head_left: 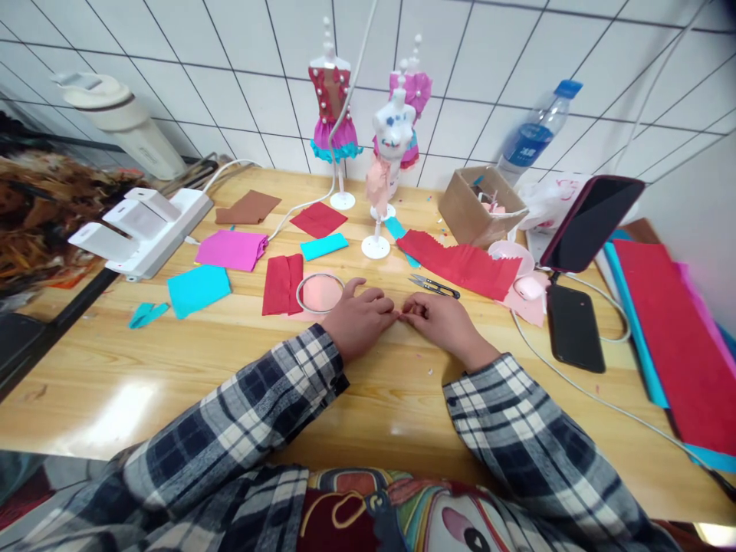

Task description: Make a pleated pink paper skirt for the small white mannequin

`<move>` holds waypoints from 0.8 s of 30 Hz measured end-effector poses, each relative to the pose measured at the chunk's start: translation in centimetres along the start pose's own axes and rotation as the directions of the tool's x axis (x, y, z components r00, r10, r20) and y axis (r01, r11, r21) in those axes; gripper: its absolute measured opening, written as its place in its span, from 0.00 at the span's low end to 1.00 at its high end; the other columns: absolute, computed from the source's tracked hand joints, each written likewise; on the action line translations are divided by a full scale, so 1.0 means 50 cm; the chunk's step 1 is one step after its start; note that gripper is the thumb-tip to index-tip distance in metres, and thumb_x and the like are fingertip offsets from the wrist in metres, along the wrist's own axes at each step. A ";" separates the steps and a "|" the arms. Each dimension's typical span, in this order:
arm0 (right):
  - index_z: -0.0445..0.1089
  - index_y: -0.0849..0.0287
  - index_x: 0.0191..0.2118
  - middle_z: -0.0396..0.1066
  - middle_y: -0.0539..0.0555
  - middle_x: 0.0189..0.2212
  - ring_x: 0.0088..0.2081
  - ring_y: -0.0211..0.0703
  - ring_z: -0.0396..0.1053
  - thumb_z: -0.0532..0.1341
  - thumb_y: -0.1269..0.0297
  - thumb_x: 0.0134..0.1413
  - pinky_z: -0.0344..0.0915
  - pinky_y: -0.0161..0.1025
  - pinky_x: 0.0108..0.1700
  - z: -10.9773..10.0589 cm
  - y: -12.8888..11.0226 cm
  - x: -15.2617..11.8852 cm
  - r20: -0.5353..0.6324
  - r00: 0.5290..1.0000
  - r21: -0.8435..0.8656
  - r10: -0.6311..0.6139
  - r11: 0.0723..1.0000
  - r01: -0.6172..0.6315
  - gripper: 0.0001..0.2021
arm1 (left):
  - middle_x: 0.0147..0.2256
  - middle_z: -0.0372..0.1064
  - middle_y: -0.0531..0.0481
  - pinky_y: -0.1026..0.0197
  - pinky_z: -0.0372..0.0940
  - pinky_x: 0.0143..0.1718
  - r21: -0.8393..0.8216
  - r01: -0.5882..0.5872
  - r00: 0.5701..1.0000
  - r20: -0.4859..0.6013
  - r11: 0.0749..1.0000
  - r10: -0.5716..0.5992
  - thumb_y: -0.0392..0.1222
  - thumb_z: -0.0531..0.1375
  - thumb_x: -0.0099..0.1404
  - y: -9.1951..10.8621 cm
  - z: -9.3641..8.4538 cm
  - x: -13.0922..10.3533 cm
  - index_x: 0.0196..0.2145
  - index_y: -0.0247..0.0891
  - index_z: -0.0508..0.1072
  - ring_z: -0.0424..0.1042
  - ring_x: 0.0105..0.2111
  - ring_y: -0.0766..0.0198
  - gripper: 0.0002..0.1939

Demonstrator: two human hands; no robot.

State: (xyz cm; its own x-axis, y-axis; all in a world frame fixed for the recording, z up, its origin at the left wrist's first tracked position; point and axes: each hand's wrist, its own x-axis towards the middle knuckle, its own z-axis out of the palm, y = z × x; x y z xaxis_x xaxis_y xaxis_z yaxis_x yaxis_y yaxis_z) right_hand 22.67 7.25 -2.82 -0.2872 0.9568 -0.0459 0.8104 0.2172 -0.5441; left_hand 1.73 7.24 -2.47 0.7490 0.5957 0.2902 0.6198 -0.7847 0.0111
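Observation:
My left hand point(362, 320) and my right hand point(441, 326) meet above the wooden table point(391, 406), fingertips pinched close together. Whatever lies between them is too small to make out. Just left of my left hand, a silvery ring point(299, 295) rests over a pale pink piece point(323, 294) and a folded red piece point(283, 285). Black-handled thread snips point(435, 287) lie just beyond my right hand. Behind them stretches a long red strip point(460, 264) with one jagged edge. A small white dress form point(394, 123) with pale pink material at its waist stands ahead of my hands.
Two more dressed forms point(330, 100) stand at the wall. Turquoise point(198, 291), magenta point(231, 250) and brown point(248, 207) pieces lie left, near a power strip point(166, 234). Rightward are a cardboard box point(480, 211), a bottle point(532, 138), phones point(575, 326), a cable and stacked red sheets point(678, 337).

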 end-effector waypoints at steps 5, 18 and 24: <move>0.71 0.55 0.27 0.72 0.47 0.23 0.26 0.38 0.67 0.65 0.56 0.55 0.52 0.34 0.27 0.003 0.002 -0.003 -0.026 1.000 -0.016 0.017 1.000 -0.018 0.10 | 0.34 0.74 0.53 0.43 0.48 0.57 0.043 -0.021 0.999 -0.029 0.999 0.022 0.36 0.55 0.71 0.005 -0.002 0.003 0.36 0.44 0.78 0.69 0.42 0.59 0.12; 0.71 0.56 0.30 0.71 0.47 0.23 0.26 0.37 0.66 0.62 0.61 0.57 0.55 0.33 0.28 -0.006 0.013 -0.010 0.019 0.998 0.060 -0.060 0.996 0.059 0.07 | 0.33 0.75 0.52 0.42 0.49 0.57 0.050 -0.035 0.999 -0.011 0.998 0.035 0.35 0.55 0.71 0.010 -0.008 0.005 0.38 0.42 0.78 0.69 0.40 0.58 0.11; 0.72 0.56 0.41 0.74 0.51 0.34 0.32 0.39 0.70 0.64 0.65 0.56 0.61 0.34 0.33 -0.009 0.019 -0.029 -0.068 0.978 0.035 -0.198 0.979 0.201 0.07 | 0.38 0.77 0.52 0.47 0.51 0.53 -0.170 0.110 0.993 0.053 0.979 -0.102 0.43 0.56 0.71 -0.004 -0.003 0.007 0.40 0.46 0.79 0.70 0.42 0.58 0.10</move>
State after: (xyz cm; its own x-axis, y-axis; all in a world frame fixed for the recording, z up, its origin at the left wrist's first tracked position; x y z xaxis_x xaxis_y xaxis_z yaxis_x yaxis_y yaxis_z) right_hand 24.09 6.15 -2.87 -0.4070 0.9055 0.1198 0.7177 0.3981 -0.5713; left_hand 1.87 7.58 -2.24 0.6932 0.6808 0.2366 0.6490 -0.7324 0.2057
